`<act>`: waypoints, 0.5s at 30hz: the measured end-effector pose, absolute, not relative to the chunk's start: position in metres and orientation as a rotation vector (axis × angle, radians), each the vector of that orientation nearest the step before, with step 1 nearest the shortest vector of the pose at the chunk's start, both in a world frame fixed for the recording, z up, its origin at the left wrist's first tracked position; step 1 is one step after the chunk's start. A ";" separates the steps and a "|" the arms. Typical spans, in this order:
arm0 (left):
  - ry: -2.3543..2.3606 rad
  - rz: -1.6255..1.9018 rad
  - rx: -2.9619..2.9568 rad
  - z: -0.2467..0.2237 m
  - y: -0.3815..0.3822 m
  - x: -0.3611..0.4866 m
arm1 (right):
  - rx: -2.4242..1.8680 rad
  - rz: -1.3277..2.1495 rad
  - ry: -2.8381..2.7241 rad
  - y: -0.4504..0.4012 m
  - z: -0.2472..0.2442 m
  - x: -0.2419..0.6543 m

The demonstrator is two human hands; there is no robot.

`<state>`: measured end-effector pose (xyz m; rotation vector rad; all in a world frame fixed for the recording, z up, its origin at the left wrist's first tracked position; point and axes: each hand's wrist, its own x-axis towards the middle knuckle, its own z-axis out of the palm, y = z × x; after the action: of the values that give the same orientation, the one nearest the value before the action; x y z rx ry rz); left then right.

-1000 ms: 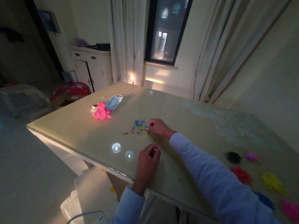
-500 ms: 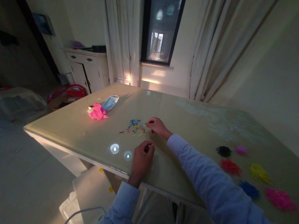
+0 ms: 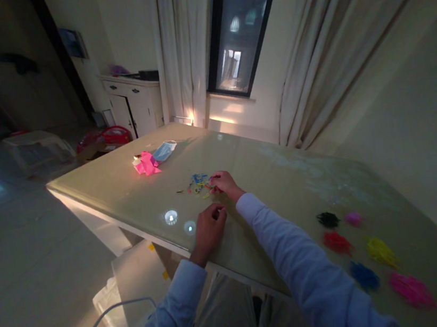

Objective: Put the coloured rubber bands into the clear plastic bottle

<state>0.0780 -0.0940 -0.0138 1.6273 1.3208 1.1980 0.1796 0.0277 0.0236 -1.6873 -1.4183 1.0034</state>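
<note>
A small mixed heap of thin, coloured, band-like pieces (image 3: 198, 179) lies mid-table, blue, yellow, red and black among them. My right hand (image 3: 223, 181) is at the heap's right edge, thumb and fingers pinched together down at the pieces. Whatever is between those fingertips is too small to name. Closer to the table's near edge, my left hand (image 3: 210, 229) rests with its fingers curled in and the thumb against them; the inside of its grip is hidden. One dark piece (image 3: 180, 191) lies apart, left of the heap.
Single-colour piles lie at the right: black (image 3: 328, 219), purple (image 3: 353, 219), red (image 3: 337, 243), yellow (image 3: 381, 252), blue (image 3: 364, 275) and pink (image 3: 412, 289). Towards the back left are pink folded paper (image 3: 146, 164) and a blue face mask (image 3: 165, 150). The table's edge (image 3: 147, 234) runs along the near left.
My right hand has shifted slightly left, onto the right edge of the mixed heap. My left hand has stayed almost in place. The whole view has swung a little.
</note>
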 end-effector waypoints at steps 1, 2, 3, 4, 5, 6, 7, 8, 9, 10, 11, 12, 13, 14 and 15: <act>1.323 1.197 1.628 -0.014 -0.094 0.078 | -1.682 1.011 -1.412 0.027 0.024 0.180; 1.322 1.197 1.627 -0.014 -0.094 0.078 | -1.677 1.014 -1.406 0.027 0.023 0.180; 1.321 1.199 1.622 -0.013 -0.094 0.078 | -1.675 1.012 -1.398 0.026 0.023 0.180; 1.319 1.204 1.616 -0.013 -0.094 0.078 | -1.674 1.008 -1.390 0.026 0.023 0.181; 1.313 1.205 1.612 -0.013 -0.094 0.078 | -1.673 1.000 -1.380 0.026 0.022 0.181; 1.308 1.206 1.612 -0.013 -0.094 0.078 | -1.674 0.993 -1.368 0.026 0.022 0.182; 1.306 1.206 1.614 -0.012 -0.094 0.078 | -1.674 0.987 -1.354 0.026 0.022 0.182; 1.310 1.209 1.614 -0.012 -0.095 0.078 | -1.675 0.985 -1.336 0.026 0.022 0.183; 1.316 1.211 1.612 -0.012 -0.095 0.078 | -1.673 0.987 -1.316 0.026 0.022 0.183; 1.320 1.213 1.609 -0.012 -0.095 0.078 | -1.671 0.994 -1.295 0.025 0.022 0.183; 1.322 1.217 1.604 -0.012 -0.094 0.078 | -1.666 1.004 -1.273 0.025 0.023 0.183; 1.320 1.223 1.601 -0.012 -0.094 0.078 | -1.658 1.018 -1.253 0.024 0.024 0.184; 1.314 1.225 1.601 -0.012 -0.094 0.077 | -1.649 1.032 -1.235 0.023 0.025 0.184; 1.309 1.226 1.605 -0.012 -0.093 0.077 | -1.640 1.048 -1.219 0.021 0.026 0.184; 1.309 1.224 1.611 -0.013 -0.093 0.077 | -1.632 1.063 -1.205 0.020 0.027 0.185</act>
<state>0.0768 -0.0927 -0.0125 1.6109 1.3092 1.2237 0.1847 0.0199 0.0269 -1.6322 -1.2052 1.0626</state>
